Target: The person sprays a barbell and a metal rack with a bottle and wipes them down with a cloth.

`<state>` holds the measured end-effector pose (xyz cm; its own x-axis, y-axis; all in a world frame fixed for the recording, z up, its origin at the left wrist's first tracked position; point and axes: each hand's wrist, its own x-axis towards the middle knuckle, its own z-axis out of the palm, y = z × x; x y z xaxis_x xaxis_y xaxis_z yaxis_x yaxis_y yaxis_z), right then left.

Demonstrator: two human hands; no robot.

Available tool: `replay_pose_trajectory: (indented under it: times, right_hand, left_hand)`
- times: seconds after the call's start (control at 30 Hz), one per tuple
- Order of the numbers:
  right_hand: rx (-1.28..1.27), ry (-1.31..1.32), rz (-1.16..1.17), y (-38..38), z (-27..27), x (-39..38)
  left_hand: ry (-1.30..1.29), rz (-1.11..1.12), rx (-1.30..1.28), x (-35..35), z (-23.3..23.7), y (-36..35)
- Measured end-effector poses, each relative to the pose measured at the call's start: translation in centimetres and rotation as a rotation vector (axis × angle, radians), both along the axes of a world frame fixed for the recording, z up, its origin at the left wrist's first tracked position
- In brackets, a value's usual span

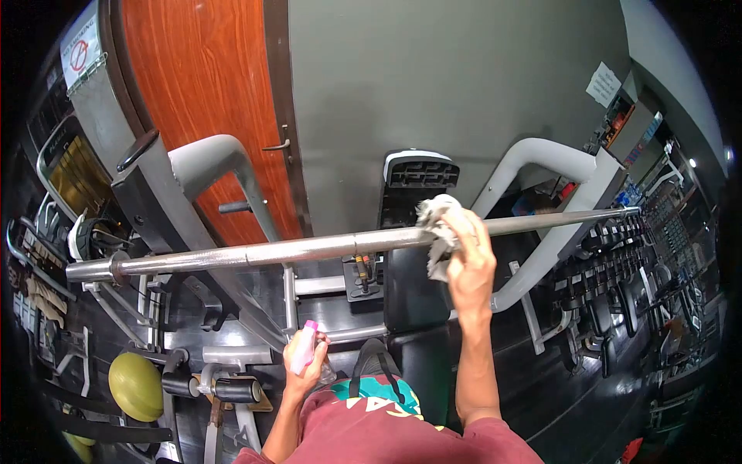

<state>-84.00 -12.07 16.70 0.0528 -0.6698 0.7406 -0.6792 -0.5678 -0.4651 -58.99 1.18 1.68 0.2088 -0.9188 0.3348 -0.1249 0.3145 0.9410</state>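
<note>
A long steel barbell [309, 250] spans the view, lying across the grey uprights of a weight bench. My right hand [471, 267] is closed around a crumpled whitish cloth [435, 213], which wraps against the bar right of its middle. Lower down, in front of my body, my left hand [295, 362] grips a small bottle [308, 340] with a pink top. The bottle is below the bar and apart from it. Part of it is hidden by my fingers. Beneath the bar is the black bench pad [415, 288].
The bench's grey frame [224, 155] rises on the left, with another upright [541, 158] on the right. A wooden door [202, 93] and a grey wall stand ahead. Dumbbells [595, 278] line a rack at right. A yellow-green ball [137, 387] lies at lower left.
</note>
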Motion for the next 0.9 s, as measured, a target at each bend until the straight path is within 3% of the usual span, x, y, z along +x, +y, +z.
replay_pose_trajectory:
  times: [0.1,0.17,0.23,0.3,0.37,0.43,0.57,0.7,0.83,0.9]
  right_hand:
    - [-0.041,-0.065,-0.099,-0.6,-0.2,-2.0]
    - [-0.196,-0.019,-0.265,-1.2,-0.7,-3.4]
    - [-0.291,-0.123,-0.446,-1.6,-1.5,-4.7]
    - [-0.220,-0.304,-0.454,-2.4,-2.9,-4.9]
    - [-0.262,0.041,-0.509,-2.8,-3.9,-3.9]
    - [-0.269,-0.071,-0.432,-2.7,-3.7,-2.3]
    - [-0.214,-0.022,-0.320,-1.6,-4.4,2.4]
    - [-0.159,-0.065,-0.011,0.7,-4.2,6.1]
    - [-0.018,-0.343,0.371,2.7,-2.4,6.7]
    - [-0.018,-0.501,0.202,2.9,-2.0,4.7]
  left_hand:
    - [-0.004,0.015,-0.014,0.5,0.0,0.2]
    - [0.057,0.057,-0.004,0.6,0.0,0.3]
    - [0.141,0.078,0.023,0.6,-0.3,0.3]
    - [0.103,0.084,0.041,0.9,-0.8,0.4]
    - [0.088,0.073,0.054,0.7,-0.4,0.4]
    - [0.125,0.040,0.095,0.6,0.1,0.4]
    - [0.085,0.035,0.063,0.3,0.7,0.3]
    - [0.038,0.011,0.054,0.5,0.1,0.2]
    - [0.050,-0.004,0.068,0.3,-0.5,0.1]
    - [0.071,-0.003,0.088,0.3,-0.6,0.1]
